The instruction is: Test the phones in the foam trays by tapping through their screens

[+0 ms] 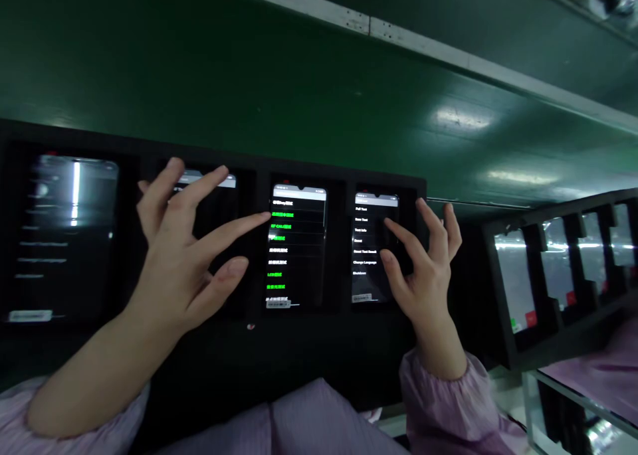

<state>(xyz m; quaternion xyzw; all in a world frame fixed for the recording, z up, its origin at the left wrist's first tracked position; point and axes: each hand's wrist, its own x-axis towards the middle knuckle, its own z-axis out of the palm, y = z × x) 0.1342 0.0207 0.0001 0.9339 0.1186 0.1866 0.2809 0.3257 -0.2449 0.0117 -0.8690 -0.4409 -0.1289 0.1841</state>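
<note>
Perhaps drift could cause mistaps: the left hand (174, 256), spread, empty, borders a black, rectangular, green-lettered phone (302, 249); the right hand (423, 275), likewise, overlies a black, white-lettered phone (369, 246), both in a black, slotted tray (309, 169).

Glossy phone screens (298, 248), matt tray (338, 256), smooth tabletop (279, 90), crinkled cloth sleeves (446, 398)

Loose lilac sleeves (446, 412), gathered cuffs (413, 370), matching lilac garment (319, 423)
</note>
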